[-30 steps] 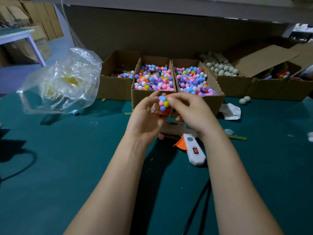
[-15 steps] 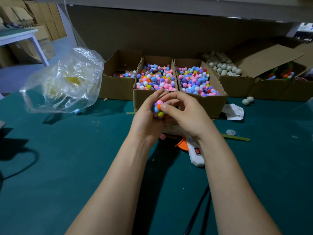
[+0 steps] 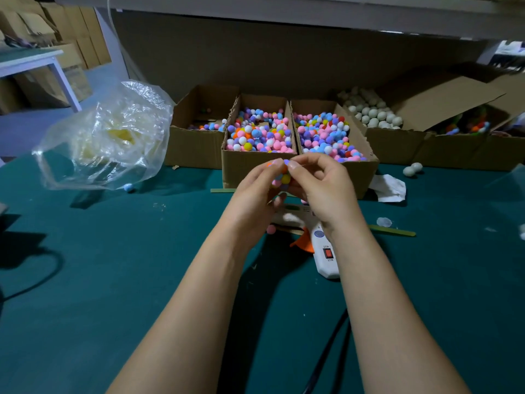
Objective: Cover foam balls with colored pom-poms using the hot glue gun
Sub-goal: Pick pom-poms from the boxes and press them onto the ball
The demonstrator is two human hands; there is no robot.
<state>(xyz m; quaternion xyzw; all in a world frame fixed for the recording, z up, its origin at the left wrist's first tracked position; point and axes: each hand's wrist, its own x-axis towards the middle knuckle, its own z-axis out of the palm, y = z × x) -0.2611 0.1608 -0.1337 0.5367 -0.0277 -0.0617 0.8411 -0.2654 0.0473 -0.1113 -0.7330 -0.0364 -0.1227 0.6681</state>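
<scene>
Evidently near completion on this piece: left hand (image 3: 252, 191) and right hand (image 3: 321, 191) both grip the pom-pom-covered foam ball (image 3: 282, 177) above the bench (image 3: 113, 280), glue gun (image 3: 325, 251) lying idle below, bare balls (image 3: 375, 115) waiting in their box (image 3: 397, 146).

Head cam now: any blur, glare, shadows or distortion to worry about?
Head view: dim light, wide-angle bending at edges; glare on the bag; arms shadow the table; ball slightly soft, mostly hidden between left hand and right hand.

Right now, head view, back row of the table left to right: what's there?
plastic bag → near-empty box → first pom-pom box → second pom-pom box → foam-ball box → far-right box
</scene>
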